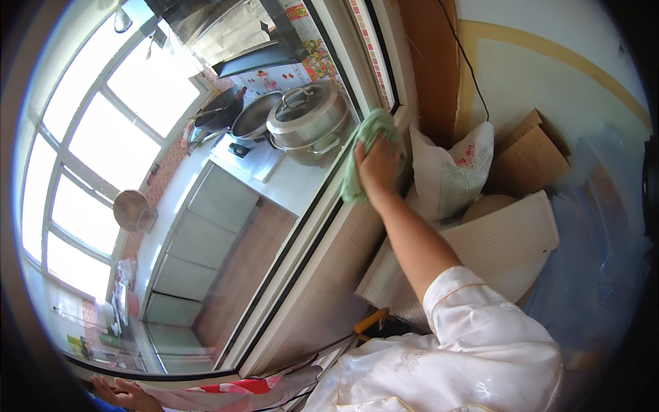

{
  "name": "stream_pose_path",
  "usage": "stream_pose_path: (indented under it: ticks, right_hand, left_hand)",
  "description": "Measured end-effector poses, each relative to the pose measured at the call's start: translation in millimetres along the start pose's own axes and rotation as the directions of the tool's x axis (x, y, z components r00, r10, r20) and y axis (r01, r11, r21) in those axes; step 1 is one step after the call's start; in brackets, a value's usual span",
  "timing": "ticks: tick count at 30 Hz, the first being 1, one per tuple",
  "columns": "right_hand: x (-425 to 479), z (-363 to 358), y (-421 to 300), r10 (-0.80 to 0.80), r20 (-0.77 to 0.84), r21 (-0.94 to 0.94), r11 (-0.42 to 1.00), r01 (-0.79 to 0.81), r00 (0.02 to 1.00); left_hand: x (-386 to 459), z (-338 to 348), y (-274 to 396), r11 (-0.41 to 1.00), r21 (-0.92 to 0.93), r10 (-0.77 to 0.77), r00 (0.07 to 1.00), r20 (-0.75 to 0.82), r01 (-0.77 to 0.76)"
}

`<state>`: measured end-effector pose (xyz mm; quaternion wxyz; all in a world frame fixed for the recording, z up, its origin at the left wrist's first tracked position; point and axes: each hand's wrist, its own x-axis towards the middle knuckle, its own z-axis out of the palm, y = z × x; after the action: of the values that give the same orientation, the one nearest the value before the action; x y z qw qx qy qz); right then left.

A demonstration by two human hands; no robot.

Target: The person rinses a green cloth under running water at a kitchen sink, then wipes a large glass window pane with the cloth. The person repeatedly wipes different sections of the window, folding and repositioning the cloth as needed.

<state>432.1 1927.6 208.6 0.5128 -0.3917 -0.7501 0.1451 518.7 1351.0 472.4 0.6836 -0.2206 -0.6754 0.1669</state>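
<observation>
My right hand (380, 166) grips a folded green cloth (375, 129), pressing it against the pale window frame (309, 221) between two black seals. The right arm is stretched out, and the hand is slightly blurred. At the lower left, my left hand (126, 395) shows with its fingers apart and nothing visible in it, close to the bottom edge of the frame. Behind the glass pane (247, 226) lies a kitchen, where a large lidded steel pot (309, 121) stands near the cloth, on the other side of the glass.
Beside the arm are a white plastic bag (448, 175), a cardboard box (530, 154), a ribbed white board (499, 242) and an orange handle (371, 320). A black cable (471, 67) hangs along the wall. Red and white fabric (231, 387) lies below the frame.
</observation>
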Motion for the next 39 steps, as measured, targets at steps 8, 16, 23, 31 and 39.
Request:
stream_pose_path:
  ticks: [8, 16, 23, 31, 39]
  right_hand:
    - [82.8, 43.5, 65.7, 0.144, -0.043, 0.246, 0.961, -0.129, 0.989]
    - [118.8, -53.4, -123.3, -0.194, -0.285, 0.623, 0.706, 0.336, 0.939]
    - [13.6, -132.2, -233.2, -0.81, -0.422, 0.501, 0.165, 0.849, 0.407]
    - [88.4, -80.1, -134.6, -0.878, -0.246, 0.596, 0.197, 0.779, 0.41]
    - [267.2, -80.0, -149.4, -0.137, -0.411, 0.578, 0.725, 0.374, 0.901]
  left_hand:
    - [4.4, -0.3, 4.3, 0.999, -0.009, 0.04, 0.998, 0.048, -0.04]
    - [-4.8, -1.7, -8.6, 1.0, 0.019, 0.021, 0.998, 0.061, -0.023]
    - [-28.9, 6.6, -32.8, 0.997, 0.074, 0.002, 0.999, 0.051, -0.006]
    - [-26.4, 5.6, -29.9, 0.998, 0.056, 0.003, 0.996, 0.088, -0.008]
    - [-28.2, 11.0, -23.4, 0.998, 0.043, -0.05, 0.998, 0.044, 0.048]
